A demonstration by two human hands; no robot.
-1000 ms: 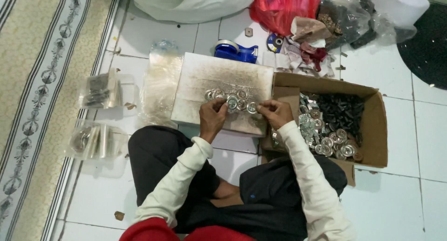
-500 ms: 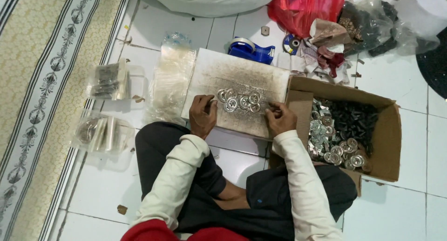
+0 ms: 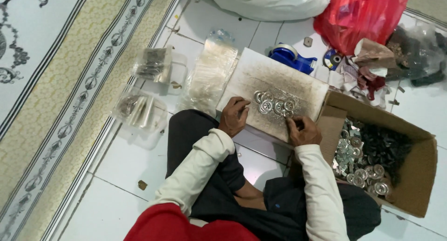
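On a worn white board [image 3: 279,75] lying on the white tiled floor [image 3: 135,157], a cluster of round silvery metal discs [image 3: 274,102] runs in a short row, its long axis from left hand [image 3: 234,116] to right hand [image 3: 302,130]. Left fingers curl, touching the discs' left end; right fingers pinch something, though I cannot tell what. Beside it sit a cardboard box [image 3: 421,176] of shiny discs, clear plastic bags [image 3: 209,73] and a patterned carpet [image 3: 56,82].

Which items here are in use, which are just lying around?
In use: left hand and right hand at the round metal discs on the worn board; cardboard box of more parts.

Lying about: blue tape dispenser, red plastic bag, clear bags, patterned rug.
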